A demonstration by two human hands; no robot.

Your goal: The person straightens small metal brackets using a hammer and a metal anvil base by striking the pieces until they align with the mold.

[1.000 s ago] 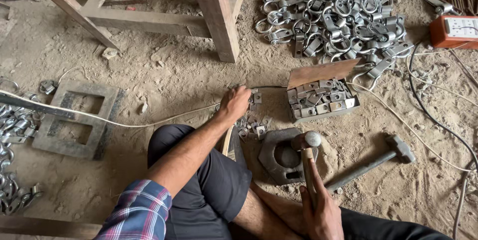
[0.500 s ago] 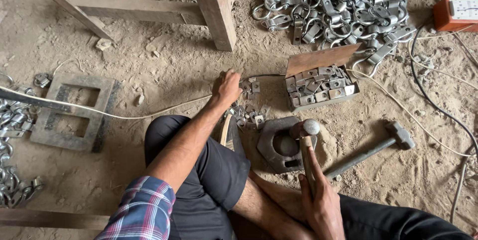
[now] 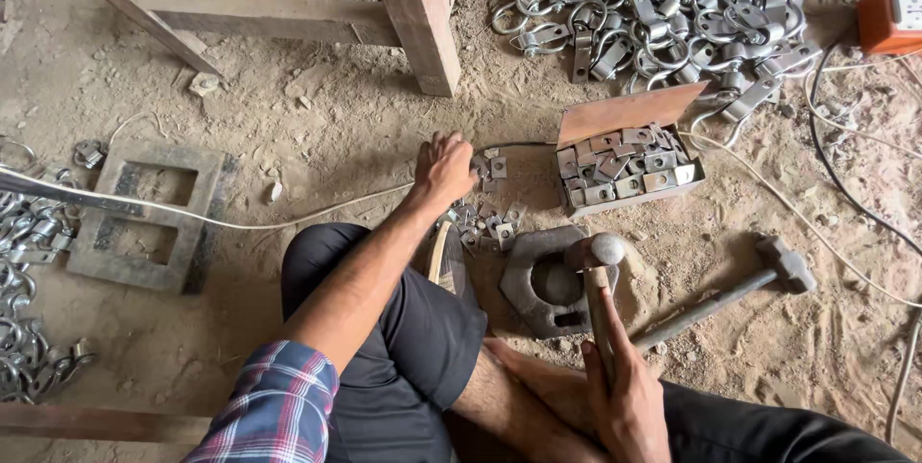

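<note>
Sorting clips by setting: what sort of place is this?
Probably a small metalworking workshop: a dirt floor, a pile of metal clamps, a box of small metal plates and a hammer.

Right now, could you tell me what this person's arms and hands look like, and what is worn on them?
The left hand is bare, with no glove, ring or watch in view. That forearm is bare too, and a plaid sleeve in blue, red and white covers only the upper arm. The right hand is also ungloved and bare; its arm is mostly outside the picture.
</note>
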